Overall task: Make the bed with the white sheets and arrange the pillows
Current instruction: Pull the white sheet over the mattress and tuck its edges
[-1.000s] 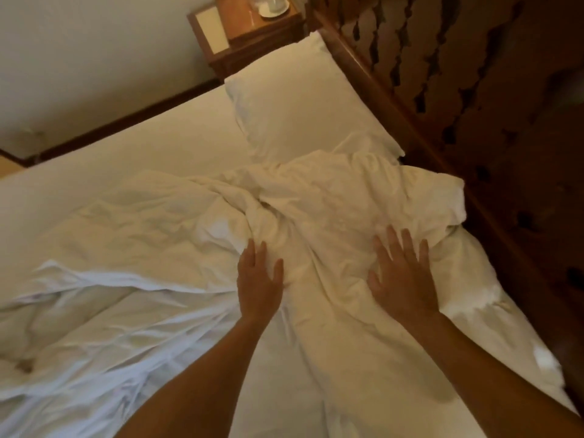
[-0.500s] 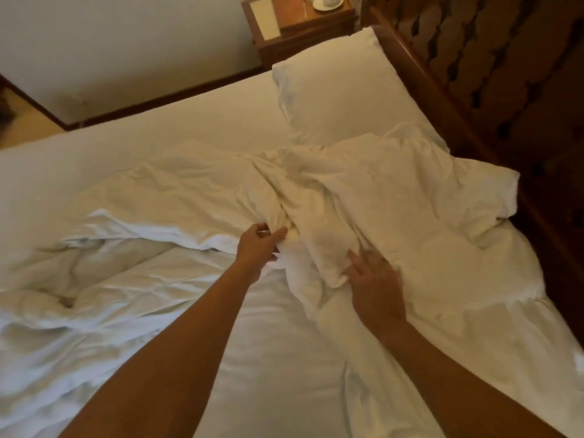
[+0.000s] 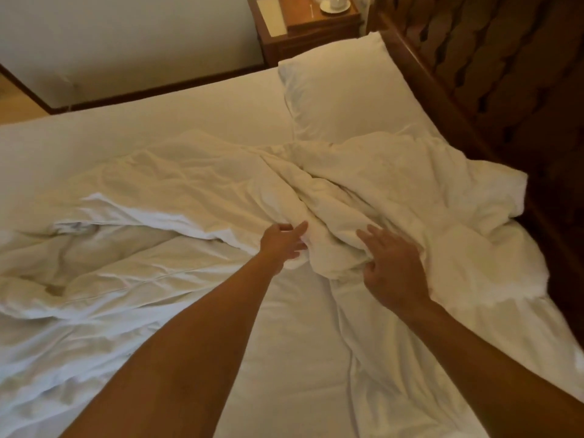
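Brown wooden bedside table [image 3: 303,36] seen at the far side, white cup [image 3: 336,0] set on a white saucer [image 3: 335,8] at its far right corner, dark carved wooden headboard [image 3: 505,74] ranged along the right, plain cream wall [image 3: 126,42] at the far left, dark wooden skirting board [image 3: 158,91] run along its foot, pale floor [image 3: 19,102] glimpsed at the far left edge.

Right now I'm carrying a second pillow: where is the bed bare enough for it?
Flat sheet left of the pillow, beyond the duvet; another strip between left arm and right arm. The duvet crowds the middle and the headboard side.
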Motion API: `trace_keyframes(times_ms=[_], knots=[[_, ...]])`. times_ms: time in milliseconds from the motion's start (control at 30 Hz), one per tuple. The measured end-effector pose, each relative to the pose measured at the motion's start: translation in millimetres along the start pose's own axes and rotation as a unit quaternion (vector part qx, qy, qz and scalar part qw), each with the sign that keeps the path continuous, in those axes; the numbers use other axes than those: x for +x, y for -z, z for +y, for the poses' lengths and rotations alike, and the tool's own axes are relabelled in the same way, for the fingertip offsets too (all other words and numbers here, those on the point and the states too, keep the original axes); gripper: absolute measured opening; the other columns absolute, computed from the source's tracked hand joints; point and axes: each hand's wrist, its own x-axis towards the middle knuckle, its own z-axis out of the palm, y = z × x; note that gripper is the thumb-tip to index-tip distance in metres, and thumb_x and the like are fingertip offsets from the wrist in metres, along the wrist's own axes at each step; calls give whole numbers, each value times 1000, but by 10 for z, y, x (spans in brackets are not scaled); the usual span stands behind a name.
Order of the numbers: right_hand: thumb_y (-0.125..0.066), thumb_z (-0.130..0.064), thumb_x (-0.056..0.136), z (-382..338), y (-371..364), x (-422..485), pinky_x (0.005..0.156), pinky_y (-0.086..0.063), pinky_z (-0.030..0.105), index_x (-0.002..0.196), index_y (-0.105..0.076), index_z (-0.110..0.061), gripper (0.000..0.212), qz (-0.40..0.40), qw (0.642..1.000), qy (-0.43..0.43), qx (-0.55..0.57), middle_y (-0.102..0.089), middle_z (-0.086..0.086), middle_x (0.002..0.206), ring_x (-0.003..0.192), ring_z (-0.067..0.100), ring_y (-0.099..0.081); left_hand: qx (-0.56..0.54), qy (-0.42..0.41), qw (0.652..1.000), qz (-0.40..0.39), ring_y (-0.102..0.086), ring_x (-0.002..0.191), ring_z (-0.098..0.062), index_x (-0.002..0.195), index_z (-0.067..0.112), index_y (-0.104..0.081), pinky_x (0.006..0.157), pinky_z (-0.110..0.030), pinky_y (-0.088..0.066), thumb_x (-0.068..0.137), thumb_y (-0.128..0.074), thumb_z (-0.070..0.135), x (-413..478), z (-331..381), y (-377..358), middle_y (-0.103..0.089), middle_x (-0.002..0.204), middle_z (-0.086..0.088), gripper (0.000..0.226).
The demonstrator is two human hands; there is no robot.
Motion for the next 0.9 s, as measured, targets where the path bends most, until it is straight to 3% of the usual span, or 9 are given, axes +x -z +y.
trace_keyframes(times_ms=[100,233,300,367,433,567,700,767,900], knots=[[-45,-22,89,-256,-121,86,107,-46,42,127,-70,-15,46,15,999,0,50,-66,7,135,124,27,-61,56,-40,997,16,-73,86,-27,107,14,-60,77,-38,-61,81,-82,19,33,89,-144,-71,99,-10,35],[-54,-22,102,-703,7,361,101,-41,23,126,-71,-18,30,57,970,-100,215,-70,0,128,120,18,-63,87,-117,989,24,-68,74,-17,90,19,-65,68,-33,-56,76,-77,15,-431,-59,-15,-71,85,-2,19],[-58,-36,101,-927,68,494,99,-42,25,131,-67,-23,34,-30,959,-123,252,-70,-1,128,121,19,-62,61,-128,990,-10,-63,64,-15,85,14,-65,60,-26,-53,80,-74,5,-824,-363,28,-66,74,-6,13],[-64,-51,94,-1144,88,517,103,-38,28,147,-51,-27,60,-188,949,-113,226,-61,2,140,129,22,-55,12,-114,992,-45,-57,64,-15,76,16,-65,59,-27,-52,79,-74,-2,-1243,-698,63,-58,65,-4,21],[-67,-46,93,-1317,20,384,109,-35,32,160,-27,-29,79,-320,934,-82,137,-45,5,154,138,26,-45,-31,-83,991,-99,-58,65,-12,75,20,-70,65,-29,-53,80,-77,-2,-1599,-981,133,-59,63,6,24],[-45,-24,104,-1470,-207,-4,111,-38,35,157,-33,-33,55,-324,945,-16,35,-45,4,156,137,27,-47,46,-51,978,-196,-72,83,-13,90,32,-82,87,-28,-58,79,-74,-3,-1846,-1349,510,-78,86,4,37],[-51,-25,103,-1690,12,-100,103,-43,31,146,-53,-32,44,-256,960,-18,116,-60,5,143,129,30,-56,-46,45,998,28,-65,78,-17,94,17,-75,65,-24,-50,91,-66,10,-1568,-1322,1196,-76,92,-4,12],[-57,-21,102,-1790,306,-110,92,-42,25,134,-66,-26,33,-248,949,-32,191,-68,2,130,120,23,-61,-130,95,982,99,-58,86,-19,103,22,-66,78,-35,-51,96,-64,27,-1376,-1172,1536,-62,95,1,8],[-63,-19,99,-1772,955,-249,88,-52,27,110,-77,-25,19,-282,881,-74,372,-77,-6,105,97,10,-71,-268,112,956,45,-45,132,-29,144,28,-46,109,-50,-42,91,-69,47,-1084,-781,1912,-42,131,4,61]])
